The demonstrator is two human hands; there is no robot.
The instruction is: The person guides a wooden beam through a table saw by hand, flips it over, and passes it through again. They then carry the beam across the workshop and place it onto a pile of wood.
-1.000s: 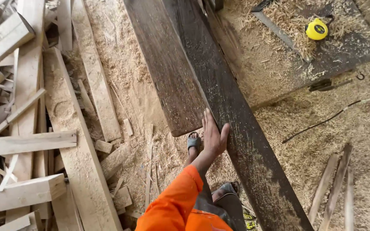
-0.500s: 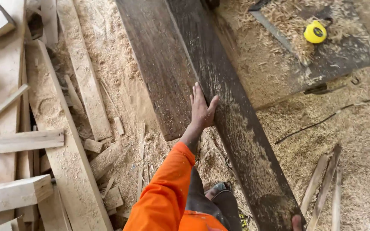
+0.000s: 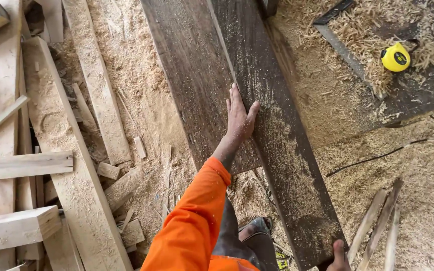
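The left hand (image 3: 239, 118) is lying flat and open, palm down, with the fingers spread, right on the seam between two dark planks. It is pressing on them, not grasping anything. The arm is wearing an orange sleeve (image 3: 197, 221).

The long plank (image 3: 282, 150) is dark brown, rough and dusted with pale sawdust, more thickly near the hand. It is running from the top of the view down to the bottom right. At its lower end the right hand (image 3: 338, 256) is showing only in part; its fingers are touching the end of the plank, but I cannot tell if it is gripping.

The shorter plank (image 3: 192, 75) is lying just beside it on the left, touching it along the edge.

Around them, the sawdust-covered floor (image 3: 141, 90) is holding pale wood pieces (image 3: 41, 150) on the left. A yellow tape measure (image 3: 396, 57) is lying well apart at the upper right.
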